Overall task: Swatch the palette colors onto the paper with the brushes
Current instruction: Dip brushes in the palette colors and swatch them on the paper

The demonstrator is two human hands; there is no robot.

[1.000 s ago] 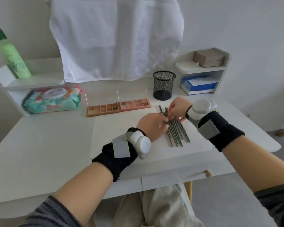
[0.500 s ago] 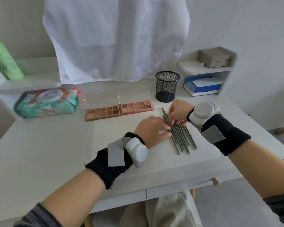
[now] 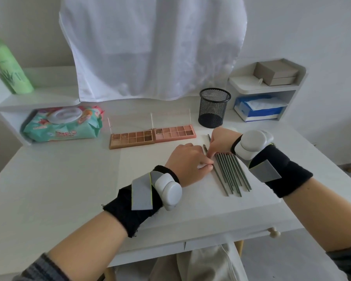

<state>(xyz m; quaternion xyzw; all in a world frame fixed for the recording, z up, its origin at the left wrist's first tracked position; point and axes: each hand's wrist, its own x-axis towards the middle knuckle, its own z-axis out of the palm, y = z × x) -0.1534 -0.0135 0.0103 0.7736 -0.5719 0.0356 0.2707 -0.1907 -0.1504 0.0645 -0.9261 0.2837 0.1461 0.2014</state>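
Evidently picking a brush, both the left hand [image 3: 187,160] and right hand [image 3: 221,141] pinched at the brushes [image 3: 230,173] on the paper [image 3: 150,179], and loading colour from the palette [image 3: 152,135] would come next.

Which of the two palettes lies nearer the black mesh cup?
The pinker palette, the right one of the pair; the browner palette touches its left end, farther from the mesh cup.

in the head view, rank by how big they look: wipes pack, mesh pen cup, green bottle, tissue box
1. Teal soft pack of wet wipes
2. Pale green plastic bottle, though the frame edge cuts it off
3. Black wire-mesh pen cup and blue and white tissue box: they look about alike, so unranked
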